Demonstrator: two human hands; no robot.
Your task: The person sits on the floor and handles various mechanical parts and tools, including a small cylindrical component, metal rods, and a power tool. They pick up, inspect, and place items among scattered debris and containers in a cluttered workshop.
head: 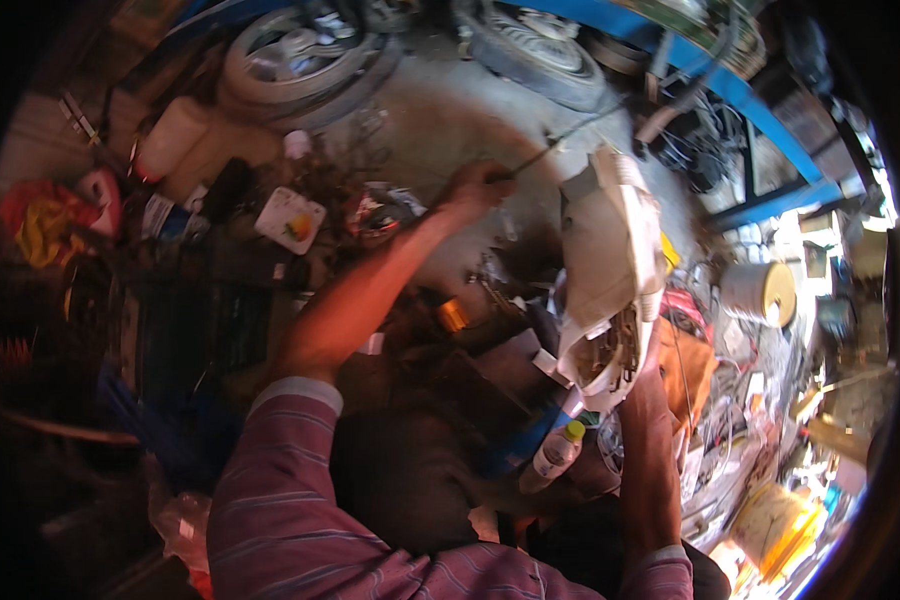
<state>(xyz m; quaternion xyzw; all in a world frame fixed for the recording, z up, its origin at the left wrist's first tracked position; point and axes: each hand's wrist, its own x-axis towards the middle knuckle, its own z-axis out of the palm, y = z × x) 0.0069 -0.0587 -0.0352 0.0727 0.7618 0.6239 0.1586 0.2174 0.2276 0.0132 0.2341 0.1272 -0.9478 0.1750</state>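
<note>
My left hand [484,187] is closed around the end of a thin dark rod [555,140], which slants up and to the right above the floor. My right hand [647,371] supports a tilted off-white plastic container [600,232], cut open along one side. Most of that hand's fingers are hidden behind the container. Rusty small metal parts [607,349] lie in its lower end, too blurred to name singly. Below it stands a clear plastic bottle [555,456] with a yellow-green cap.
Motorcycle wheels [292,64] with tyres lie at the back under a blue metal frame [772,105]. At left are a white lid with a fruit picture [290,220] and a pale jug [171,139]. An orange bag [686,367] and a metal can [757,292] lie right.
</note>
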